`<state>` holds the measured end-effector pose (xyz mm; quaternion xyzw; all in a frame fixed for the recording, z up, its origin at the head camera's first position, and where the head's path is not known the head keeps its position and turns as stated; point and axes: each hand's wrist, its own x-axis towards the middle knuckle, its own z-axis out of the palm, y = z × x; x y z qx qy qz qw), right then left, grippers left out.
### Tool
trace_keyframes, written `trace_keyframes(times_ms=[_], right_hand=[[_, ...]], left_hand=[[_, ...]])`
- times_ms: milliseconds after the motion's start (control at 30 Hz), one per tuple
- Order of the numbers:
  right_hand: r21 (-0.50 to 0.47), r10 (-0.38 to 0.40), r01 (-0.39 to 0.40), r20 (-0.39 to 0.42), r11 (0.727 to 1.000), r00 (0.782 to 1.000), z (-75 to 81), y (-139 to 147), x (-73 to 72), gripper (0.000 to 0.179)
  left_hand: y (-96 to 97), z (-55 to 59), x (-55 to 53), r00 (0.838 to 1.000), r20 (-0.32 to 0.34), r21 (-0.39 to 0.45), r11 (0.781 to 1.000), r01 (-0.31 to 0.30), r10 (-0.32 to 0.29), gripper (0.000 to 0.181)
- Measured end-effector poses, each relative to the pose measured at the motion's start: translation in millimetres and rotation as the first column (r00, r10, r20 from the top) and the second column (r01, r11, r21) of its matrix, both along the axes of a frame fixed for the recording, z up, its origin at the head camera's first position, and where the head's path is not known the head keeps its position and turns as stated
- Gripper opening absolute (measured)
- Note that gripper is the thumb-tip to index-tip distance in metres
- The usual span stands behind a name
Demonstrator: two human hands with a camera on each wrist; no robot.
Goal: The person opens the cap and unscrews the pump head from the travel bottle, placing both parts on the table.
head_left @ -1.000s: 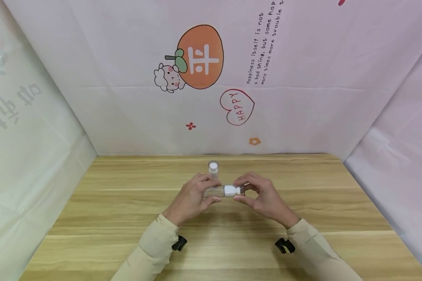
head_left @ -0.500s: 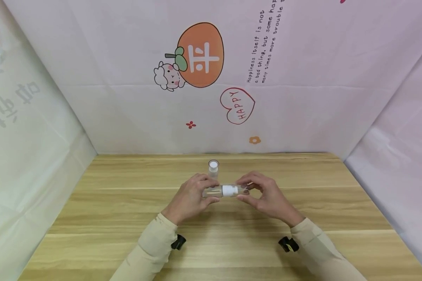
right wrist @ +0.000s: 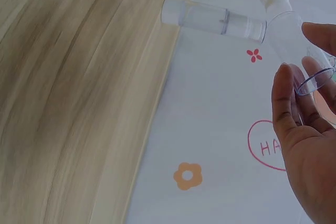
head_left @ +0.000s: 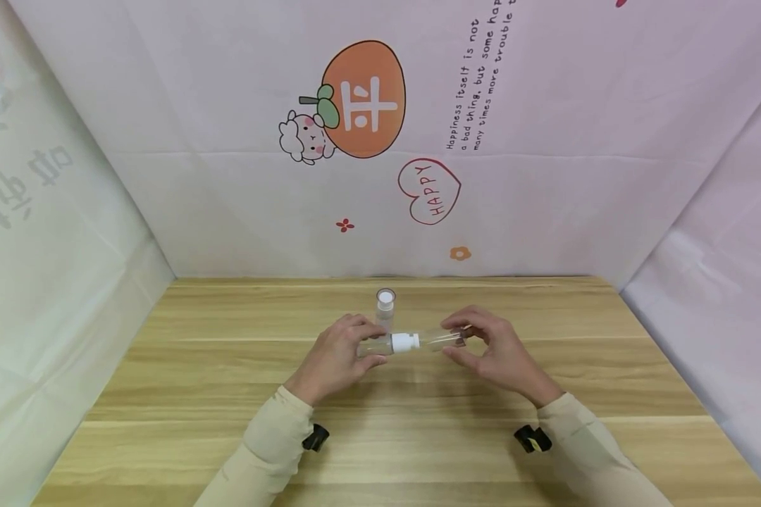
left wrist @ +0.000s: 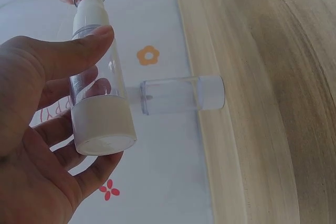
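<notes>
My left hand grips a slim clear pump bottle with a white base, held sideways over the table, its white pump top pointing right. Thumb and fingers wrap the clear body in the left wrist view. Opposite it, my right hand holds a clear cap by its far end between thumb and fingers. The cap's open mouth faces the pump top, right at its tip and in line with it. A second bottle of the same sort stands upright just behind the left hand, its clear cap on.
The wood-grain table reaches back to a white printed cloth. Similar cloth hangs along the left and right sides. Black wrist mounts sit by both cream sleeves.
The right hand has moved right, drawing the clear cap off the pump top. The left hand has shifted slightly left with the bottle. The standing bottle has stayed put.
</notes>
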<state>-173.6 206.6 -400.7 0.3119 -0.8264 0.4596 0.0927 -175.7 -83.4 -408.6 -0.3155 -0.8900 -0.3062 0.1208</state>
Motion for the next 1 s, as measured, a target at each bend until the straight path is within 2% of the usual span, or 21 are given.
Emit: trace_keyframes(times_ms=[233,600,867,1000], right_hand=[[0.030,-0.032,0.033,-0.039,0.999,0.999,-4.2,13,-7.9,0.033],[0.150,-0.165,0.173,-0.066,0.973,0.984,-16.2,40,-26.4,0.031],[0.234,-0.276,0.264,0.021,0.936,0.961,-20.6,61,-34.3,0.028],[0.277,-0.318,0.296,0.038,0.914,0.947,-23.8,73,-39.9,0.028]], left_hand=[[-1.1,-1.7,0.6,1.000,0.011,-0.002,1.000,-0.001,0.001,0.037],[2.3,-2.8,2.6,0.999,0.020,-0.032,0.999,0.037,-0.036,0.036],[4.1,-4.8,4.6,0.997,0.041,-0.054,0.997,0.061,-0.059,0.033],[4.4,-5.3,5.3,0.997,0.055,-0.056,0.996,0.065,-0.062,0.033]])
